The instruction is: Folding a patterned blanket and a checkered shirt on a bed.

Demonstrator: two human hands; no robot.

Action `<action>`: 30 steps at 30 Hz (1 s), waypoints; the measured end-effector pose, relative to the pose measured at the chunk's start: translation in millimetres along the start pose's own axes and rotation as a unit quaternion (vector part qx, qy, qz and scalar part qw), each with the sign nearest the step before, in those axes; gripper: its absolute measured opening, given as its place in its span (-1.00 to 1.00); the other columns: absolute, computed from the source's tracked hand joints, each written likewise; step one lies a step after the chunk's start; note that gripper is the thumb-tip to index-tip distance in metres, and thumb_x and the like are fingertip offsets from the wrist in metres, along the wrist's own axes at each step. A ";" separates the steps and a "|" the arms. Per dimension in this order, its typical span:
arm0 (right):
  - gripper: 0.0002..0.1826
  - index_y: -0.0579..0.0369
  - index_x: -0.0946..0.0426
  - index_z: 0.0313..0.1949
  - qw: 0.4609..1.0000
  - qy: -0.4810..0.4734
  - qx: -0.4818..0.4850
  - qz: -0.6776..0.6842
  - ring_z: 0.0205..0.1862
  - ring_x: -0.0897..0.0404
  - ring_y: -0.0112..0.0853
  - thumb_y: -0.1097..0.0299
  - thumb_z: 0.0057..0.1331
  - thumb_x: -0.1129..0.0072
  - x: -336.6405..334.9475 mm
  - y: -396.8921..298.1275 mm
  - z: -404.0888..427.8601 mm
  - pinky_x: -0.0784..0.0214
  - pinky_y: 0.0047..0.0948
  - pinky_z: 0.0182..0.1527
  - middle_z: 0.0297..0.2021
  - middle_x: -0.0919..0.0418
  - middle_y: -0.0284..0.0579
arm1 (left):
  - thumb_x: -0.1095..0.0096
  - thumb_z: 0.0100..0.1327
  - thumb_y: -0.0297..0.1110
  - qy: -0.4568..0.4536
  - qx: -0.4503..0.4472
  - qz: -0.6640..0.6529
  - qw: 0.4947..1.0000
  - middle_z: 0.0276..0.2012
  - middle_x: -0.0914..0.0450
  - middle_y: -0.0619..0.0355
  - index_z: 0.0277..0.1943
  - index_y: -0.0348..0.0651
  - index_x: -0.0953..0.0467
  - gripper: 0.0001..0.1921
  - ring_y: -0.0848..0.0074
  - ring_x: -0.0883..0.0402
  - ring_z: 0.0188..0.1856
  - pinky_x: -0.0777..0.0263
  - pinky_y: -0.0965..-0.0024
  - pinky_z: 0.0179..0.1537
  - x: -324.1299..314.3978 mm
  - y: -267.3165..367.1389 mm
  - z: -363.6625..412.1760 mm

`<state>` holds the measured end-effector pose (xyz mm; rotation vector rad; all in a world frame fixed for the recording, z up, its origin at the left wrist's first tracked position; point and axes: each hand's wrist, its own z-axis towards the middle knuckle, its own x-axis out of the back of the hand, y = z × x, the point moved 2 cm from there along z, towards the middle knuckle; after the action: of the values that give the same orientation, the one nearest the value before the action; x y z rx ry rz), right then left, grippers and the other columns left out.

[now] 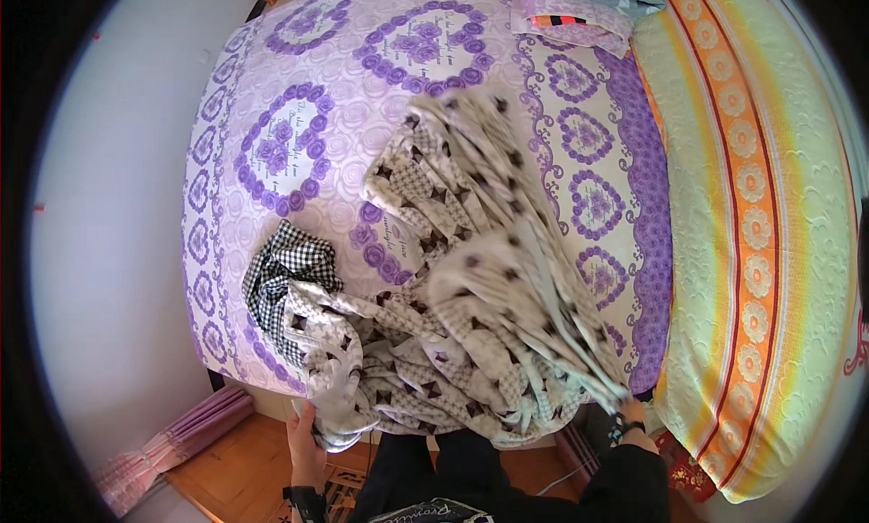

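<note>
A cream fleece blanket (434, 387) with dark star shapes lies bunched across the near part of the bed. At its near left edge, my left hand (304, 431) grips the fabric, with the thumb upright. My right hand (631, 418) is closed on the blanket's near right corner, and the fabric stretches from it in long, partly blurred folds. A crumpled black-and-white gingham cloth (299, 251) sits at the blanket's left end, partly covered by it. Beneath both is a purple rose-patterned bedsheet (292, 41).
A yellow-green quilted cover (713, 217) with an orange flower band runs along the bed's right side. Folded bedding (577, 30) lies at the far right. A gathered pink-purple curtain (197, 428) hangs at lower left, beside a pale wall (122, 204). Wooden furniture (231, 462) is below it.
</note>
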<state>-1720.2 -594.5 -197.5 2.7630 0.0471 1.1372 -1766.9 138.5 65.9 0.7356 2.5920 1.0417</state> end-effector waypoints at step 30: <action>-0.35 0.28 -0.40 -0.06 0.840 0.324 0.179 0.397 -0.03 -0.42 -0.11 0.03 -0.04 -0.25 387.3 -433.4 282.0 -0.25 -0.25 0.01 -0.15 -0.48 0.19 | -0.07 0.29 -0.24 0.022 0.005 0.009 1.000 -0.17 -0.54 0.03 -0.07 -0.40 -0.40 -0.66 0.41 -0.54 -0.15 -0.41 0.37 -0.07 7.2 -16.1 -0.3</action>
<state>-1234.0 -169.1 -191.3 2.5425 -0.9846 2.4417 -1778.9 132.3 54.6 0.7479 2.6347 1.0617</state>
